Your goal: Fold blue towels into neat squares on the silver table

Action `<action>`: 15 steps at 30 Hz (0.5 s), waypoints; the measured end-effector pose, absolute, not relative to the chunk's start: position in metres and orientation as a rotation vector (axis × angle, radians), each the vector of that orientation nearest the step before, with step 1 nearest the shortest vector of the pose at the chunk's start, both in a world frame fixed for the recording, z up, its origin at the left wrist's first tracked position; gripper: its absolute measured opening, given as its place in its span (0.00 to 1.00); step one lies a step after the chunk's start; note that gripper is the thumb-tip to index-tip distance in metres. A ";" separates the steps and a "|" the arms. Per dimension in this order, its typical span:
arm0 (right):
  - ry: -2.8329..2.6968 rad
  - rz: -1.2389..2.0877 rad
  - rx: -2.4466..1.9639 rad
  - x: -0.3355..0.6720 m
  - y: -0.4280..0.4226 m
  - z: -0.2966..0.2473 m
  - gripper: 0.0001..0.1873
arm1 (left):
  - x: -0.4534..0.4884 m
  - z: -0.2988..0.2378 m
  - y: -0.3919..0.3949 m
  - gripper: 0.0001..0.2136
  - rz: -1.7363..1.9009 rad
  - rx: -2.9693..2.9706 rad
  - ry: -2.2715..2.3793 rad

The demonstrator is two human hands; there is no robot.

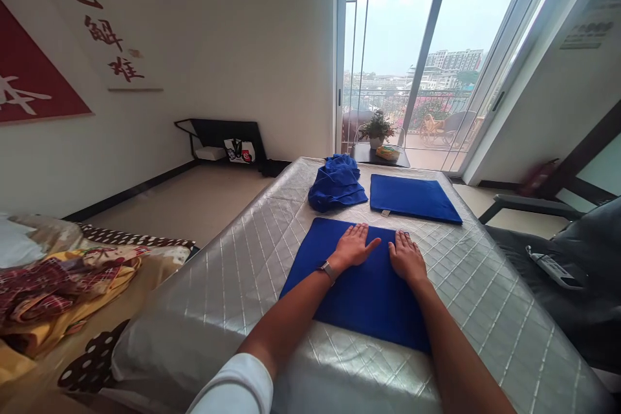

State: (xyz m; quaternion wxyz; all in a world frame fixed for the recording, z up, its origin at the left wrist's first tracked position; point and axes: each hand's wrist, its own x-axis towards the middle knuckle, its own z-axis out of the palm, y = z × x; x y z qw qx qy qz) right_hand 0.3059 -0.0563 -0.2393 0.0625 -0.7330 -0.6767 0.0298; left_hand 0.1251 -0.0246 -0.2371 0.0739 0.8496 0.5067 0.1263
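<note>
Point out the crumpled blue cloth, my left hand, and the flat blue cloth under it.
Crumpled blue cloth (336,185): head view, middle of the heap.
Left hand (353,247): head view, back of the hand.
Flat blue cloth (371,288): head view, bare area near its middle.

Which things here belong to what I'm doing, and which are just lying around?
Likely part of it:
blue cloth under your left hand and right hand
crumpled blue heap
flat blue piece with a white tag
silver quilted cover beneath

Apparently just lying about:
potted plant
white printed bag
red plaid cloth
</note>
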 end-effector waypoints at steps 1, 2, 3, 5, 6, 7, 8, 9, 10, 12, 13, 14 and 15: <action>-2.039 0.093 -2.215 0.306 -0.056 -0.239 0.35 | 0.112 -0.237 -0.022 0.42 0.364 2.529 1.558; -2.035 0.093 -2.216 0.306 -0.057 -0.239 0.35 | 0.098 -0.237 -0.019 0.42 0.350 2.508 1.594; -2.034 0.091 -2.218 0.306 -0.057 -0.239 0.35 | 0.083 -0.236 -0.017 0.42 0.335 2.487 1.627; -2.040 0.086 -2.223 0.307 -0.057 -0.240 0.35 | 0.056 -0.237 -0.014 0.42 0.315 2.447 1.694; -2.045 0.084 -2.226 0.307 -0.056 -0.240 0.35 | 0.043 -0.238 -0.013 0.42 0.308 2.429 1.726; -2.049 0.080 -2.231 0.308 -0.056 -0.241 0.35 | 0.033 -0.238 -0.012 0.42 0.306 2.413 1.754; -2.051 0.075 -2.238 0.308 -0.055 -0.241 0.35 | 0.025 -0.239 -0.012 0.42 0.308 2.398 1.780; -2.054 0.070 -2.244 0.309 -0.054 -0.242 0.35 | 0.019 -0.240 -0.011 0.43 0.313 2.384 1.802; -2.055 0.062 -2.248 0.309 -0.054 -0.243 0.35 | 0.015 -0.241 -0.011 0.43 0.318 2.373 1.818; -2.055 0.045 -2.251 0.310 -0.052 -0.244 0.35 | 0.014 -0.242 -0.012 0.43 0.328 2.357 1.835; -2.054 0.036 -2.252 0.311 -0.052 -0.245 0.35 | 0.014 -0.242 -0.012 0.43 0.331 2.351 1.837; -2.054 0.027 -2.252 0.312 -0.051 -0.245 0.35 | 0.015 -0.242 -0.012 0.43 0.332 2.345 1.835; -2.053 0.018 -2.252 0.312 -0.051 -0.246 0.35 | 0.017 -0.241 -0.012 0.44 0.332 2.338 1.833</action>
